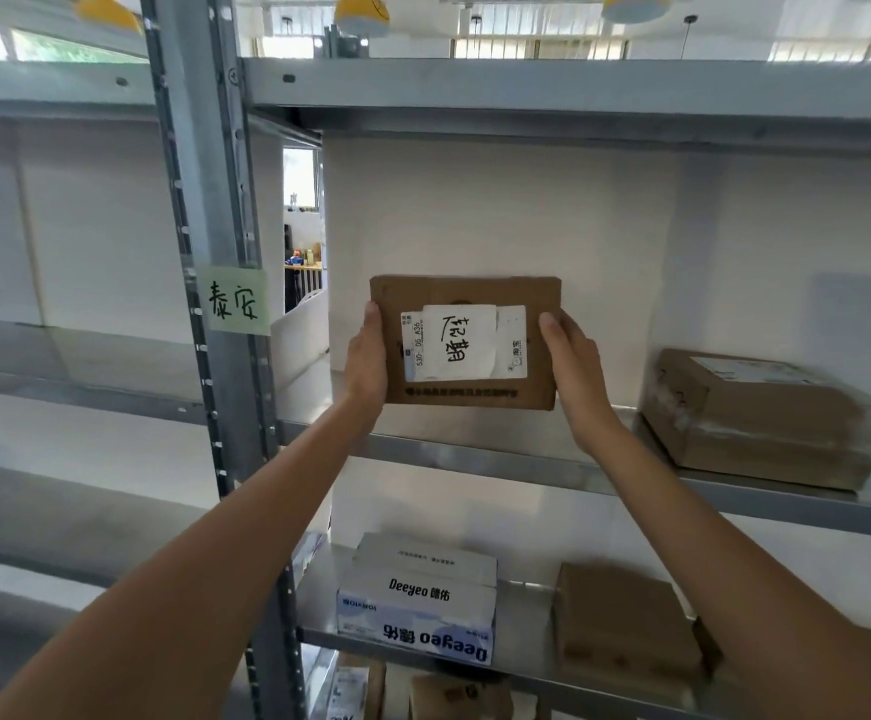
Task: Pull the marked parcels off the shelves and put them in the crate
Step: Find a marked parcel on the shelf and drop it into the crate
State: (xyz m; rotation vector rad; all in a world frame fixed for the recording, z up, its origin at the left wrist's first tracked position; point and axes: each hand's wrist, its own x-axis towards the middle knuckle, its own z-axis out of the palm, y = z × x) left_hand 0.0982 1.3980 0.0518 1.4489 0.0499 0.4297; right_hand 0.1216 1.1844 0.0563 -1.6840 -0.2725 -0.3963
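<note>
A flat brown cardboard parcel (467, 293) with a white handwritten label on its face is held up in front of the middle shelf (501, 462). My left hand (368, 356) grips its left edge and my right hand (571, 366) grips its right edge, fingers hidden behind the box. The parcel is upright and clear of the shelf surface. No crate is in view.
A taped brown box (766, 418) lies on the same shelf at the right. Below sit a white Deeyeo carton (417, 600) and a brown box (625, 621). A grey upright post (225, 356) with a green handwritten note (235, 306) stands to the left.
</note>
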